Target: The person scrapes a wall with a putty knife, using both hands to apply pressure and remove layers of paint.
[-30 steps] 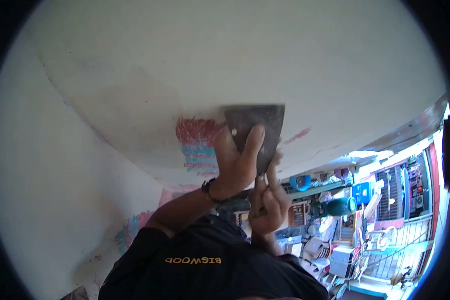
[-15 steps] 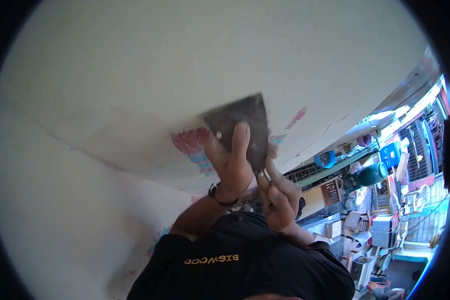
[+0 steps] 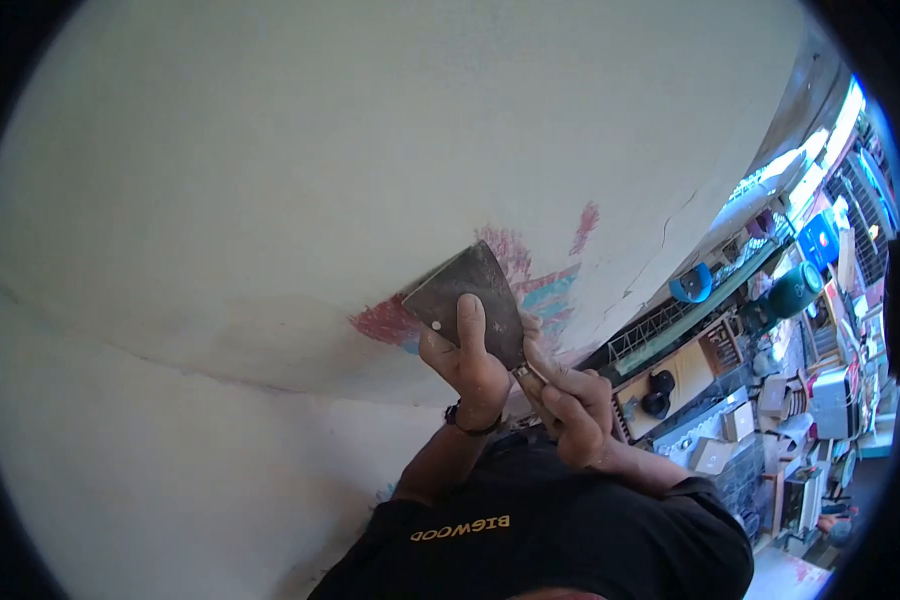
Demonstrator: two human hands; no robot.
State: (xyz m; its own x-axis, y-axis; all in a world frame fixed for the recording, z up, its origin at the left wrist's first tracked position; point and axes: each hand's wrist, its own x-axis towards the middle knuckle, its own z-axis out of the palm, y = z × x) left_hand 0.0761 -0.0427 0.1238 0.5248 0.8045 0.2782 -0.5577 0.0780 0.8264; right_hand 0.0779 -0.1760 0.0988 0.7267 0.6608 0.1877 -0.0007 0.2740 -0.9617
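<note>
A wide dark metal scraper (image 3: 470,285) lies against the pale wall (image 3: 300,180), its broad edge towards the upper left. My left hand (image 3: 478,370), with a dark bracelet at the wrist, grips the blade, its thumb flat on the face. The other fingers are at the blade's left side, partly hidden. My right hand (image 3: 575,410) is closed round the handle at the blade's lower end. Red patches (image 3: 385,320) and blue patches (image 3: 550,292) show on the wall on both sides of the blade.
A crack (image 3: 662,235) runs through the wall on the right. Beyond the wall are a green cylinder (image 3: 795,290), a blue container (image 3: 818,238), a black cap (image 3: 658,393) on a wooden board, boxes (image 3: 738,421) and furniture. A person's hand (image 3: 827,523) shows at the lower right.
The scraper and both hands have moved down, uncovering more red and blue marks above and right of the blade. The view has shifted, and more of the cluttered room's near part shows.
</note>
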